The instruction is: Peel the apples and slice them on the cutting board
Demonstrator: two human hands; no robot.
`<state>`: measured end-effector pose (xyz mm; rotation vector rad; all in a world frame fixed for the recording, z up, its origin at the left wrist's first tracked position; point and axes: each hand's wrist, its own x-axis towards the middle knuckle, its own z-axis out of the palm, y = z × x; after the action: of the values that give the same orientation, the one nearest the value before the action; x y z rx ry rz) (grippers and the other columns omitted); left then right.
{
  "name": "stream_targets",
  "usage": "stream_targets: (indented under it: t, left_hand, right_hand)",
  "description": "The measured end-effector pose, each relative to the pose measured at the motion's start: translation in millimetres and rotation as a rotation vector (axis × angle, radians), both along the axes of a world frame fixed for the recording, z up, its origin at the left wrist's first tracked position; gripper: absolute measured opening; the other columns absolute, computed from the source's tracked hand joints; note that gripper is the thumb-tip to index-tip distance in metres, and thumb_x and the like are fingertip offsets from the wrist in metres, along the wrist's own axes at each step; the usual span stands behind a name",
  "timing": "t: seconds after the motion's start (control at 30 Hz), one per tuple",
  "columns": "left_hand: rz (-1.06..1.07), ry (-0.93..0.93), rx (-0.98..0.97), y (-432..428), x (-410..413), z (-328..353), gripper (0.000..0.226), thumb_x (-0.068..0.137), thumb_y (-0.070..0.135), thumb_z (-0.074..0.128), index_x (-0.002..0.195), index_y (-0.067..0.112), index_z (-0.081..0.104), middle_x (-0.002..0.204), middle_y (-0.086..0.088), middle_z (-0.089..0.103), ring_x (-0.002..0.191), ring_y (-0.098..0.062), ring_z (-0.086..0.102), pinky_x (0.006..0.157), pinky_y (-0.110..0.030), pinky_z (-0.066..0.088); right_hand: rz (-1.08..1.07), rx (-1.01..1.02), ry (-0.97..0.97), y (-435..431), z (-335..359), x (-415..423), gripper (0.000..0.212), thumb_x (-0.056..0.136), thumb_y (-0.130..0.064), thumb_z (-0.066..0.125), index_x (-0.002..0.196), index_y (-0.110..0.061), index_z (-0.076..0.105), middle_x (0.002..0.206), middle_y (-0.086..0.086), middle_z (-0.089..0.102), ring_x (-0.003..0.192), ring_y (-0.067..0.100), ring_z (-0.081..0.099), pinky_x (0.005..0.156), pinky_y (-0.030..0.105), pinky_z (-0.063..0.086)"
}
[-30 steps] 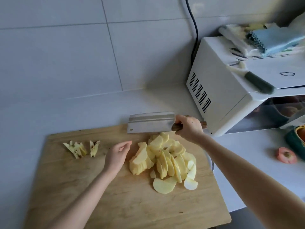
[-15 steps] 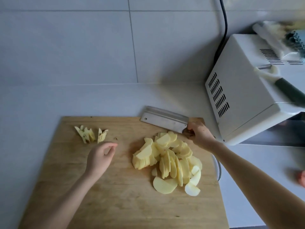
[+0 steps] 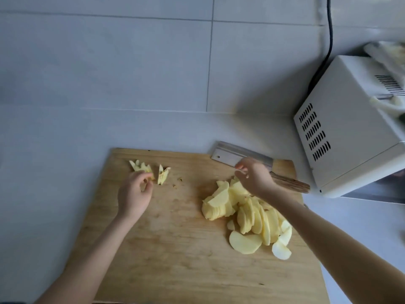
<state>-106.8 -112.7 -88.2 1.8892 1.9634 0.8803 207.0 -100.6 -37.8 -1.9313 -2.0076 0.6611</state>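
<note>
Slicing looks done: apple slices (image 3: pixel 247 212) heaped on the cutting board (image 3: pixel 186 249), right hand (image 3: pixel 253 177) loose and empty above the resting cleaver (image 3: pixel 226 155), left hand (image 3: pixel 133 193) pinching core scraps (image 3: pixel 140 167), which likely need clearing next.

white oven (image 3: pixel 341 137), black cord (image 3: pixel 328 36)

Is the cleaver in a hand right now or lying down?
Lying down. The cleaver rests on the cutting board's far edge, its handle bare; the right hand is above the blade, fingers loose.
</note>
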Motion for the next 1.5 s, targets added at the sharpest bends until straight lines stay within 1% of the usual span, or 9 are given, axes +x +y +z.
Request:
stream_targets:
  t: [0.2,0.37,0.47,0.6,0.73,0.97,1.27,1.37,1.5]
  left_hand:
    - [0.075,0.119,-0.205,33.1,-37.2,-19.8,0.043,0.094,0.027,0.057,0.136,0.02,0.053,0.145,-0.027,0.038,0.137,-0.04,0.031,0.111,-0.047,0.025]
    - [-0.02,0.064,-0.332,75.1,-50.8,-38.2,0.05,0.101,0.041,0.035,0.148,0.024,0.033,0.156,-0.015,0.023,0.145,-0.032,0.014,0.116,-0.042,0.011]
    - [-0.14,0.019,-0.214,90.9,-45.8,-45.3,0.049,0.101,0.04,0.035,0.141,0.016,0.046,0.151,-0.007,0.037,0.143,-0.027,0.024,0.113,-0.031,0.012]
    - [-0.297,-0.298,-0.163,80.2,-37.7,-50.2,0.032,0.101,0.019,0.042,0.125,0.008,0.061,0.133,-0.007,0.058,0.129,-0.02,0.047,0.11,-0.029,0.03]
    - [-0.324,-0.468,-0.157,46.9,-45.9,-50.8,0.031,0.101,0.012,0.041,0.124,0.004,0.06,0.127,-0.008,0.06,0.12,-0.017,0.054,0.104,-0.027,0.038]
    - [-0.348,-0.694,-0.342,-49.8,-92.1,-50.6,0.037,0.102,0.014,0.038,0.138,0.009,0.045,0.136,0.0,0.05,0.128,-0.005,0.045,0.109,-0.02,0.032]
    - [-0.256,-0.752,-0.456,-179.7,-147.5,-44.0,0.031,0.102,0.02,0.037,0.13,0.028,0.047,0.136,0.01,0.051,0.128,0.004,0.044,0.104,-0.01,0.032]
    - [-0.207,-0.729,-0.499,-219.0,-163.2,-33.9,0.034,0.102,0.02,0.034,0.133,0.024,0.046,0.134,0.011,0.052,0.121,0.007,0.046,0.097,-0.007,0.036]
    - [-0.098,-0.582,-0.479,-237.1,-183.4,-25.9,0.041,0.1,0.036,0.033,0.138,0.024,0.042,0.125,0.008,0.061,0.119,-0.003,0.051,0.097,-0.017,0.037]
  right_hand:
    - [-0.013,-0.081,0.247,-3.6,-34.0,-131.6,0.04,0.099,-0.025,0.045,0.136,-0.009,0.045,0.143,0.004,0.043,0.127,0.022,0.046,0.103,0.031,0.036]
    - [-0.231,0.01,0.237,1.6,-76.6,-183.6,0.051,0.1,-0.031,0.032,0.144,-0.004,0.033,0.154,0.009,0.026,0.142,0.024,0.022,0.118,0.034,0.016]
    - [-0.255,0.129,0.186,13.5,-85.5,-204.0,0.067,0.092,-0.041,0.015,0.14,-0.001,0.04,0.149,0.013,0.036,0.141,0.023,0.026,0.118,0.029,0.006]
    - [-0.072,0.179,0.299,21.4,-90.0,-244.4,0.054,0.093,-0.03,0.022,0.134,-0.008,0.05,0.139,0.008,0.051,0.131,0.023,0.043,0.113,0.033,0.028]
    - [-0.117,0.174,0.404,-1.1,-95.4,-263.7,0.06,0.089,-0.037,0.021,0.131,-0.01,0.054,0.135,0.005,0.054,0.124,0.02,0.05,0.102,0.036,0.042]
    - [-0.079,0.153,0.541,-90.7,-98.4,-289.7,0.05,0.093,-0.032,0.029,0.129,-0.01,0.056,0.134,0.004,0.055,0.125,0.015,0.05,0.103,0.027,0.04]
    - [0.004,0.016,0.661,-210.1,-99.9,-340.4,0.041,0.098,-0.018,0.035,0.136,-0.012,0.049,0.141,0.002,0.048,0.133,0.012,0.04,0.112,0.039,0.03]
    - [0.048,-0.077,0.66,-246.0,-90.9,-353.4,0.038,0.102,-0.016,0.035,0.138,-0.015,0.046,0.144,-0.002,0.044,0.134,0.003,0.031,0.115,0.025,0.022]
    - [-0.012,-0.308,0.791,-266.3,-74.5,-349.1,0.035,0.102,-0.017,0.036,0.134,-0.017,0.05,0.133,-0.006,0.053,0.124,0.003,0.043,0.096,0.005,0.031]
